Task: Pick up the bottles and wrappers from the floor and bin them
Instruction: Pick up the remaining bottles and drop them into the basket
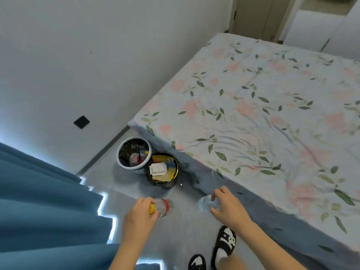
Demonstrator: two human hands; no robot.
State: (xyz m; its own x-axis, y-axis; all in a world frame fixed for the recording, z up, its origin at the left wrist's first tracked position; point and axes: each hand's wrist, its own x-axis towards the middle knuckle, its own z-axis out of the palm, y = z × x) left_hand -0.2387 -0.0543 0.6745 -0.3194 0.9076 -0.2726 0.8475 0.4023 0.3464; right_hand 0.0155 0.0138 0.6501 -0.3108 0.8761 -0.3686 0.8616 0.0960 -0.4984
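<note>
far left: blue curtain (39, 201) hanging along the left edge, bright light at its hem. white wall (97, 55) behind it, with a small black square plate (81, 122) low on it.

centre, on the grey floor (185, 227): two round bins touching side by side by the bed corner. white bin (134, 153), left and farther, holds clear bottles. dark bin (161, 171), right and nearer, holds yellow wrappers and a white folded piece.

near centre: left hand (141, 213) clamped on a clear bottle with a red label band (165, 207), fingers closed around the yellow-capped end; bottle base points toward the bins. right hand (227, 205) clamped on a second clear bottle (206, 204), fingers curled over it from above. cannot tell if either bottle touches the floor. hands apart, both nearer than the bins.

bottom: two feet in black-and-white slippers (224, 244).

right: bed (263, 114) with floral sheet, running from near right to the far wall.
</note>
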